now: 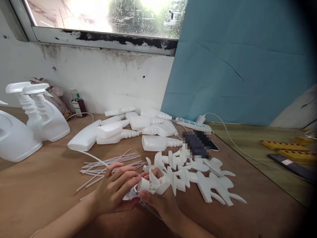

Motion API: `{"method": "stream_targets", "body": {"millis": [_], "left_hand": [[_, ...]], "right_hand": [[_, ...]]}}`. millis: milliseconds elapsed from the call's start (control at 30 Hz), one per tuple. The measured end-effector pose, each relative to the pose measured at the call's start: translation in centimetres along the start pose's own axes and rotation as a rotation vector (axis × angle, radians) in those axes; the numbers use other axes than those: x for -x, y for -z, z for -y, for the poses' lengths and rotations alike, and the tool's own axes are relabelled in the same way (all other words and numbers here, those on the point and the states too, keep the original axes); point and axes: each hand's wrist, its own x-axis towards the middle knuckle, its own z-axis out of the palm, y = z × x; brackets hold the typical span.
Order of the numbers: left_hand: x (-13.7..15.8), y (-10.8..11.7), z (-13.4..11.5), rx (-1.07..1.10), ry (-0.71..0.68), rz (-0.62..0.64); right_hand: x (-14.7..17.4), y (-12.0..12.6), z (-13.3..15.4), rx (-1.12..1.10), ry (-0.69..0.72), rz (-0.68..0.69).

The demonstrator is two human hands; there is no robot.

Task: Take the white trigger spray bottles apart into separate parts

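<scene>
The head (160,185) is held in the right hand (168,203), its cap (143,185) turned toward the left hand (111,190). Left of the head, a straw (94,157) is slanted away leftward; whether it is pinched by the left cannot be told.

Spray bottles (53,122) stand on the desk (49,198) at the left of the frame, with a bag (59,94) behind them and a drink bottle (78,107) right of the bag, by the wall (116,79). Across the centre, more bottles (153,143) lie in a pile. Thin tubes (95,171) lie before these, left of centre; spray heads (182,175) lie heaped right of centre. Behind the heap sits a phone (213,144), and behind that, a power strip (185,124).
</scene>
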Motion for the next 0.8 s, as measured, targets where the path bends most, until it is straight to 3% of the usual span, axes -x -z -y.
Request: {"method": "stream_targets", "body": {"millis": [400,800], "left_hand": [[0.64,0.48,0.74,0.161,-0.088,0.104],[0.82,0.29,0.68,0.142,-0.006,0.074]], "right_hand": [[0.22,-0.43,0.15,0.035,-0.139,0.053],[0.04,-0.52,0.60,-0.016,-0.263,0.109]]}}
